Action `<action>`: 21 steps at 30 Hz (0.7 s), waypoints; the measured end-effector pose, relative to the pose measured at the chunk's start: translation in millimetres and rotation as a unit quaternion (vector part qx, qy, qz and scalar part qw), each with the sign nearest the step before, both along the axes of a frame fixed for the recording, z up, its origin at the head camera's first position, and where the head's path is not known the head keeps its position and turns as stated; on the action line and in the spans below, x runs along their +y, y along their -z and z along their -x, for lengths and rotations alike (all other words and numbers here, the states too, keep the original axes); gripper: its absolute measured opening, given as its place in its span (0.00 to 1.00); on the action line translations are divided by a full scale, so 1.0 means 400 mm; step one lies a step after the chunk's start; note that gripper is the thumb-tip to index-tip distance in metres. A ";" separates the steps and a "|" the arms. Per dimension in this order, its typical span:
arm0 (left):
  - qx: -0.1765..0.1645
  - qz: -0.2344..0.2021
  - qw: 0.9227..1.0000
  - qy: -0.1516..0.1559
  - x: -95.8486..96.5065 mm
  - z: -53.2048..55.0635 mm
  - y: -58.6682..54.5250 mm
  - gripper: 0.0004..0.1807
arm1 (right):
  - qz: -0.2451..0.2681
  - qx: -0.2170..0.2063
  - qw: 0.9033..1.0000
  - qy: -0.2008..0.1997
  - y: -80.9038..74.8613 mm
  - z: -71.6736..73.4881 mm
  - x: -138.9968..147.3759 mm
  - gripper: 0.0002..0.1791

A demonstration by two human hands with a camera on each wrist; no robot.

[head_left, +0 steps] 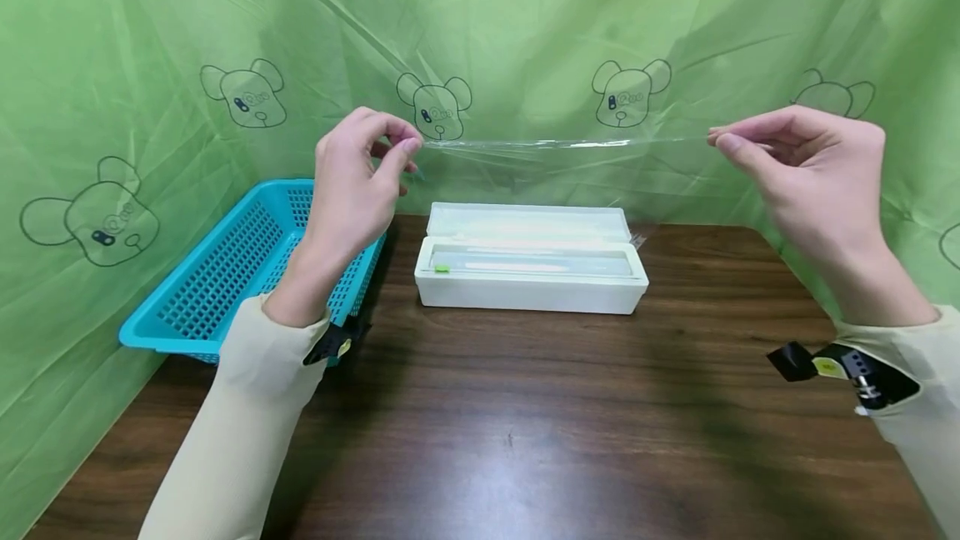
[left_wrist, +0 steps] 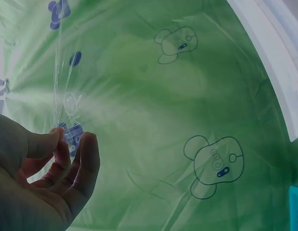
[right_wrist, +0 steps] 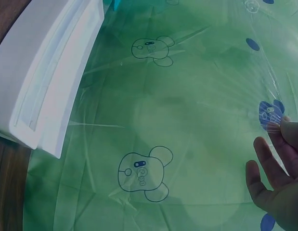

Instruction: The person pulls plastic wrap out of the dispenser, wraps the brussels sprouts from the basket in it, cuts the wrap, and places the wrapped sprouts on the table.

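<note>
A clear sheet of cling film (head_left: 562,145) is stretched between both hands, its top edge nearly level and shiny. My left hand (head_left: 360,173) pinches the left end between thumb and index finger; in the left wrist view, the film (left_wrist: 57,91) gathers into creases at the fingertips. The right hand (head_left: 817,173) pinches the other end with thumb and fingertips, creases spreading from that grip in the right wrist view. Beneath the film stands a white cling film dispenser box (head_left: 532,294), its lid (head_left: 525,222) raised at the back. A small green slider (head_left: 442,268) sits at its left front.
A blue plastic basket (head_left: 217,265) stands at the left, partly behind the left forearm. The box rests on a dark brown wooden table (head_left: 510,407). A green curtain (head_left: 525,15) printed with bear faces hangs behind and along the sides.
</note>
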State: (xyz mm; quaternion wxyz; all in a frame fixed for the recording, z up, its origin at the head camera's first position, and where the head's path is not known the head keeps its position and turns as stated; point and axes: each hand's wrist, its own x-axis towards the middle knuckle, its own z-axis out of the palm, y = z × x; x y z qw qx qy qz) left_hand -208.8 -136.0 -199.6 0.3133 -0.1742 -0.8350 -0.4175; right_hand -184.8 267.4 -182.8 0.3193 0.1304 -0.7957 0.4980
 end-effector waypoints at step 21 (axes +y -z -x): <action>0.016 0.138 0.982 0.126 -0.078 -0.175 0.106 0.08 | -0.073 0.008 0.971 -0.226 0.151 -0.155 0.077 0.14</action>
